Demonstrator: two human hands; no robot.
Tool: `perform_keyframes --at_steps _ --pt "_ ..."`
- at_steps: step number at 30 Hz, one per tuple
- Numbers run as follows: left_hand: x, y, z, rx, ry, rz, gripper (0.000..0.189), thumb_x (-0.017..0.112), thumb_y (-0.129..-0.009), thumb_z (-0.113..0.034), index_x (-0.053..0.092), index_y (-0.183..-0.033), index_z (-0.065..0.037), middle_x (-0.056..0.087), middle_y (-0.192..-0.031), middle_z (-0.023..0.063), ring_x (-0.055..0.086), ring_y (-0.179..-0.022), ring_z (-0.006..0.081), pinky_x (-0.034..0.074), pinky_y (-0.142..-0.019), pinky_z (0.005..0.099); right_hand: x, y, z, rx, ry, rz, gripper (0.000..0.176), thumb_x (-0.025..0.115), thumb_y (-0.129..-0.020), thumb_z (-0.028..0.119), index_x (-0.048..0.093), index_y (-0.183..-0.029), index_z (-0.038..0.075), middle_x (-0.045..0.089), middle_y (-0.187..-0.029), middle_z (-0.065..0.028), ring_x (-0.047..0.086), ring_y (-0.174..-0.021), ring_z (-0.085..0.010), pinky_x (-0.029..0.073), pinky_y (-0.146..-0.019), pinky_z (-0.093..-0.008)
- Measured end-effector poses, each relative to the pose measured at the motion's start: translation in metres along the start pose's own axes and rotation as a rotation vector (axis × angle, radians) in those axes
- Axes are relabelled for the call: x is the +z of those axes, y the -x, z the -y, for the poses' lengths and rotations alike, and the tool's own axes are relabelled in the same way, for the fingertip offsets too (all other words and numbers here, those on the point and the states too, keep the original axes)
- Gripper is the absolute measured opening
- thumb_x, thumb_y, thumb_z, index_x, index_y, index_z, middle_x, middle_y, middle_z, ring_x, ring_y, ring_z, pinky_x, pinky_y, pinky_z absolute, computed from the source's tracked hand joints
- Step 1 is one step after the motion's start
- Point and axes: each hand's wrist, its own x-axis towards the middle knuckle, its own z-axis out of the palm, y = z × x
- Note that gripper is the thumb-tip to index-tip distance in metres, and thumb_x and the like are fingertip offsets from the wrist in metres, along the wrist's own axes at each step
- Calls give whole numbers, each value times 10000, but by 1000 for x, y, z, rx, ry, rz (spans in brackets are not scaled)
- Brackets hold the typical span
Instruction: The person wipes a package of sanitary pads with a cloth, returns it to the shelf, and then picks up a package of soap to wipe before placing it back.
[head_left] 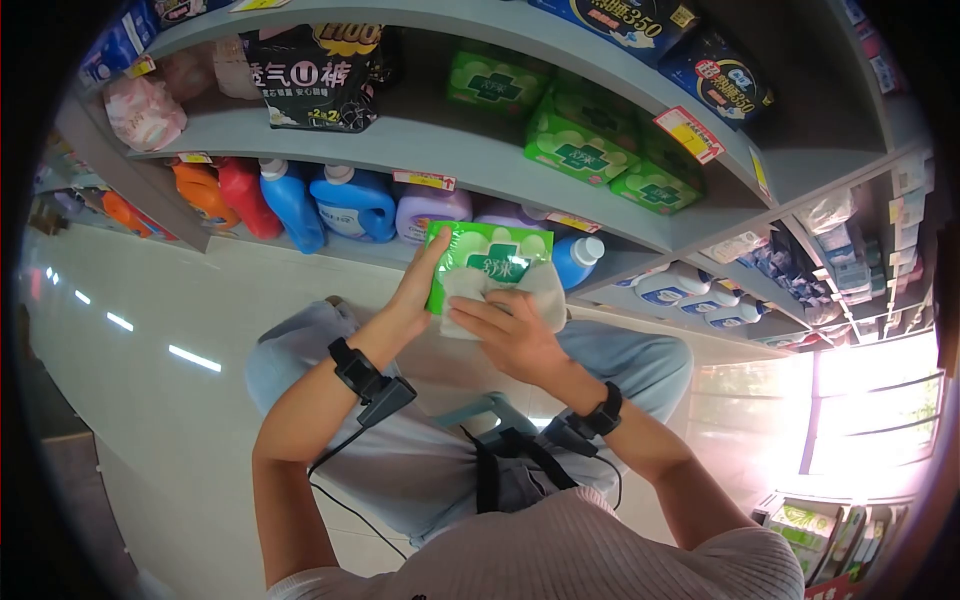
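Observation:
A green pack [483, 240] with a dark green cross and white lettering is held up in front of the lower shelf. My left hand [423, 278] grips it by its left edge, thumb on the front. In my right hand [515, 332] is a white cloth [546, 300], pressed flat against the lower front of the pack and hiding part of it. The fingers of my right hand lie bent across the cloth. Similar green packs [580, 150] stand on the shelf above.
A curved grey shelf [420, 160] carries a black diaper bag [315, 85] and pink packs [146, 115]. Below it stand detergent bottles, including a blue one [352, 205] and a purple one [432, 212]. White bottles [675, 284] line a shelf at the right. Pale tiled floor [150, 290] lies left.

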Motion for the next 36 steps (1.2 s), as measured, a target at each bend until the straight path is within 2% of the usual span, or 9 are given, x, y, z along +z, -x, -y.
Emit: perform_keyframes --at_steps 5,8,10,14,18,23,27,29,36 --pt "21 13 -12 3 44 -57 555 515 -831 -483 444 -1203 -77 528 -1147 66 538 -1015 184 442 -857 333 -22 22 -32 -20 56 -50 562 570 -566 -2 560 -1118 99 516 -1186 19 451 -958 -233 372 -824 -339" --pt "22 13 -13 -50 68 -50 563 483 -840 -501 436 -1230 -97 510 -1200 71 520 -1066 209 427 -897 355 -32 25 -48 191 100 -133 537 559 -634 -12 519 -1162 74 467 -1232 -33 424 -1015 -272 344 -891 -366" --pt "28 16 -11 -158 138 -23 539 497 -834 -496 453 -1215 -118 507 -1201 68 509 -1073 228 426 -898 380 -40 19 -53 372 40 -374 512 530 -681 -42 495 -1184 48 457 -1239 -79 420 -1011 -293 330 -905 -371" --pt "26 15 -1 -223 218 123 543 466 -847 -490 433 -1232 -109 505 -1211 69 511 -1087 223 415 -923 382 -36 5 -42 441 -34 -508 466 492 -743 -57 468 -1203 15 416 -1284 -122 393 -1121 -321 277 -974 -389" --pt "21 14 -2 -269 280 161 506 448 -860 -464 441 -1218 -106 505 -1211 70 512 -1086 227 421 -918 385 -24 2 -34 467 -17 -511 399 473 -809 -4 468 -1208 19 420 -1294 -130 386 -1163 -314 264 -993 -383" --pt "17 15 1 -270 321 162 501 429 -866 -464 441 -1217 -107 510 -1203 67 515 -1082 224 426 -912 385 -15 -1 -23 498 -99 -466 502 461 -728 -97 473 -1211 42 402 -1311 -113 335 -1212 -350 250 -1010 -413" --pt "14 14 7 -286 378 210 525 412 -861 -489 441 -1219 -106 525 -1177 69 523 -1061 222 426 -909 376 -7 -4 -13 500 -98 -398 541 472 -680 -107 493 -1195 56 439 -1280 -108 367 -1192 -360 278 -1003 -426" --pt "12 11 9 -288 400 234 537 404 -859 -499 441 -1221 -105 528 -1170 71 526 -1053 222 425 -908 372 -1 -6 1 287 -224 -307 555 487 -638 -100 523 -1166 64 478 -1239 -101 409 -1156 -363 317 -982 -433" --pt "8 10 15 -317 467 304 533 366 -875 -486 450 -1220 -89 522 -1170 92 525 -1043 233 419 -917 363 -18 5 3 51 -389 -172 542 473 -617 -78 553 -1133 65 512 -1204 -93 448 -1128 -336 334 -973 -439"
